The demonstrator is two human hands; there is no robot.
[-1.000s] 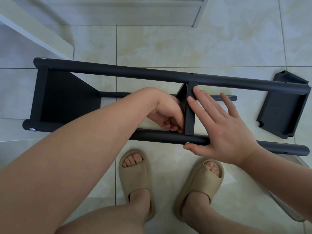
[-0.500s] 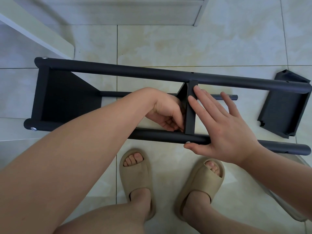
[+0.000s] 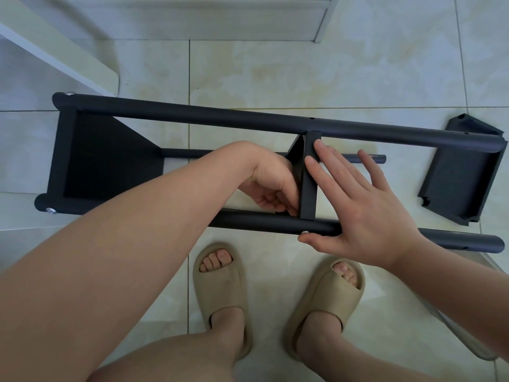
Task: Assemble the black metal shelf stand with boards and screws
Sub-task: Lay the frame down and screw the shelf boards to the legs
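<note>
Black board [image 3: 308, 194] hides curled left hand [image 3: 270, 186], grip unclear; flat right hand [image 3: 369, 216] presses it.

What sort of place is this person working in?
Probably a home, indoors: glossy beige floor tiles, soft slippers on bare feet, and a white panel like furniture at upper left.

Shelf frame [image 3: 192, 117]: black metal, matt, smooth tubes
Loose board [image 3: 462, 186]: black, matt
Screw head [image 3: 51, 210]: bright metal
Floor tiles [image 3: 303, 73]: glossy, smooth
Slippers [image 3: 220, 285]: beige, matt
</note>
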